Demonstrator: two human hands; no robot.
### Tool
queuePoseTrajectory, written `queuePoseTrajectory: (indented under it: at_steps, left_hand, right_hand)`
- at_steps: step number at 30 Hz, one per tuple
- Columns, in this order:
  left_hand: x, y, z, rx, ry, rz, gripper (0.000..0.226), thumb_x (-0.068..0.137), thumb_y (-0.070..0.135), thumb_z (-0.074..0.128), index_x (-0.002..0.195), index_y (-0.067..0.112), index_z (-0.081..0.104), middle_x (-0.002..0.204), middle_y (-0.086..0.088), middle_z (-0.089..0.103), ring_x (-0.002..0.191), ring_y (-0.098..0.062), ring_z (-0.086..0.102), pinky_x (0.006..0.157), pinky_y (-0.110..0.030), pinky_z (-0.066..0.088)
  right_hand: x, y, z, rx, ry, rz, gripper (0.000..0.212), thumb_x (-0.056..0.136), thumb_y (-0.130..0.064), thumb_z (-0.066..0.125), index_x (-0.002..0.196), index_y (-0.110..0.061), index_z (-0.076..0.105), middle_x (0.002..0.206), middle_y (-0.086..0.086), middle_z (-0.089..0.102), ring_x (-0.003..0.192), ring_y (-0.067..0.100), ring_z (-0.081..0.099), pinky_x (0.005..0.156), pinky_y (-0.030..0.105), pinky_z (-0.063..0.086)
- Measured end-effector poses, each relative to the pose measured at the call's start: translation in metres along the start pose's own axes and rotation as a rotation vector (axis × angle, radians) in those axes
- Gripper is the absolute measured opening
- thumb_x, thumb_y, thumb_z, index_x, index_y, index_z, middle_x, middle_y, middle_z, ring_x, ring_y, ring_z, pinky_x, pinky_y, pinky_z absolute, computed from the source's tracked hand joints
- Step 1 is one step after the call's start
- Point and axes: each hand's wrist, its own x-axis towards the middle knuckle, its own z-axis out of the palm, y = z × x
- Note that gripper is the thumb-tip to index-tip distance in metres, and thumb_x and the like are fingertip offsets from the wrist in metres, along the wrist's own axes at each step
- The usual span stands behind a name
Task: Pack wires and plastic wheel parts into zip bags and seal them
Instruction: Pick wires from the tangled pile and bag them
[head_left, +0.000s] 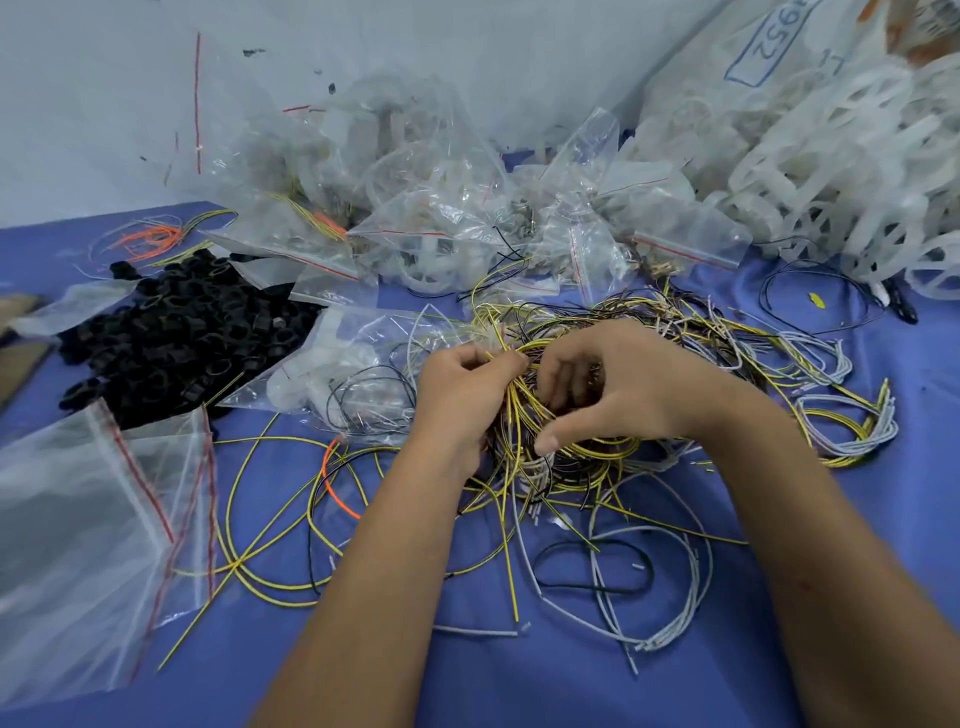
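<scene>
A tangle of yellow, black and grey wires (597, 452) lies on the blue table (519, 675) at the centre. My left hand (457, 395) pinches a few yellow wires at the tangle's top left. My right hand (618, 384) hovers over the tangle with curled fingers dipping into the wires; whether it grips any I cannot tell. Empty zip bags with red seal lines (98, 525) lie at the left. White plastic wheel parts (841, 171) are heaped at the back right. A part-filled bag (343, 374) lies just left of my left hand.
A pile of small black plastic parts (176, 332) sits at the left. Several filled zip bags (441, 223) are stacked against the back wall. Loose wires (270, 545) spread over the table's front and right. Orange wires (150, 239) lie at the far left.
</scene>
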Motion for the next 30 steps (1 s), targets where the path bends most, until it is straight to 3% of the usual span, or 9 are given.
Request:
queuePoseTrajectory:
  at_steps: [5,11,13,15,19,22,25,27,30]
  left_hand:
    - [-0.001,0.0,0.0,-0.041,-0.011,-0.023,0.016,0.082,0.013,0.078,0.087,0.005,0.066,0.073,-0.017,0.05,0.07,-0.03,0.048,0.066,-0.046,0.04]
    - [-0.001,0.004,-0.006,-0.07,-0.102,-0.057,0.014,0.087,0.01,0.078,0.085,0.005,0.064,0.069,-0.016,0.059,0.053,-0.025,0.059,0.056,-0.036,0.054]
    - [-0.001,0.004,-0.009,-0.028,-0.133,-0.036,0.018,0.087,0.018,0.08,0.085,0.008,0.065,0.073,-0.016,0.06,0.059,-0.026,0.06,0.061,-0.04,0.056]
    - [-0.001,0.006,-0.011,0.014,-0.157,-0.014,0.026,0.087,0.033,0.08,0.088,0.011,0.067,0.081,-0.014,0.062,0.071,-0.028,0.059,0.069,-0.046,0.054]
    - [-0.001,0.013,-0.015,0.074,-0.174,-0.002,0.042,0.091,0.059,0.067,0.093,0.017,0.07,0.082,0.001,0.071,0.063,-0.012,0.059,0.049,-0.022,0.04]
    - [-0.004,0.014,-0.017,0.138,-0.227,0.023,0.04,0.091,0.057,0.068,0.101,0.018,0.069,0.073,0.008,0.071,0.059,-0.007,0.055,0.045,-0.017,0.036]
    - [-0.006,0.014,-0.016,0.243,-0.247,0.09,0.032,0.088,0.05,0.075,0.098,0.02,0.071,0.07,0.017,0.066,0.063,-0.006,0.055,0.049,-0.015,0.038]
    - [-0.008,0.012,-0.015,0.314,-0.26,0.133,0.029,0.081,0.045,0.083,0.095,0.023,0.071,0.086,0.014,0.065,0.07,-0.005,0.059,0.059,-0.02,0.043]
    - [-0.01,0.01,-0.013,0.344,-0.264,0.171,0.023,0.077,0.027,0.09,0.093,0.024,0.073,0.092,-0.01,0.072,0.077,-0.011,0.063,0.078,-0.037,0.054]
  right_hand:
    - [0.0,-0.001,0.003,-0.084,-0.094,0.044,0.047,0.058,-0.038,0.097,0.087,-0.025,0.062,0.075,-0.005,0.068,0.063,0.007,0.057,0.059,0.02,0.046]
    - [-0.001,0.005,-0.004,0.089,-0.137,0.098,0.027,0.077,-0.022,0.088,0.095,-0.02,0.068,0.069,-0.001,0.071,0.055,0.003,0.056,0.056,0.014,0.041]
    - [-0.001,0.005,-0.004,0.095,-0.16,0.088,0.015,0.082,-0.019,0.085,0.09,-0.019,0.073,0.068,-0.001,0.07,0.056,0.005,0.058,0.057,0.015,0.042]
    - [-0.001,0.007,-0.006,0.154,-0.095,0.075,0.007,0.086,-0.017,0.081,0.087,-0.015,0.075,0.07,0.001,0.073,0.06,0.008,0.061,0.059,0.018,0.045]
    - [-0.007,0.012,-0.016,0.228,0.117,0.094,0.024,0.086,-0.039,0.077,0.084,-0.015,0.076,0.071,0.001,0.073,0.059,0.008,0.059,0.057,0.019,0.045]
    - [-0.007,0.015,-0.017,0.269,0.328,0.111,0.031,0.098,-0.04,0.064,0.082,-0.015,0.076,0.068,0.004,0.071,0.054,0.01,0.054,0.049,0.021,0.042]
    - [-0.005,0.023,-0.019,0.007,0.569,0.106,0.022,0.1,-0.026,0.061,0.085,-0.016,0.074,0.073,0.002,0.071,0.061,0.012,0.055,0.059,0.028,0.045]
    - [-0.005,0.024,-0.02,-0.153,0.532,0.113,0.013,0.099,-0.021,0.062,0.1,-0.017,0.075,0.09,-0.003,0.072,0.081,0.011,0.06,0.075,0.031,0.048]
    - [-0.005,0.023,-0.018,-0.184,0.36,0.096,0.023,0.098,-0.022,0.063,0.119,-0.023,0.072,0.103,-0.011,0.069,0.102,0.012,0.057,0.089,0.031,0.044]
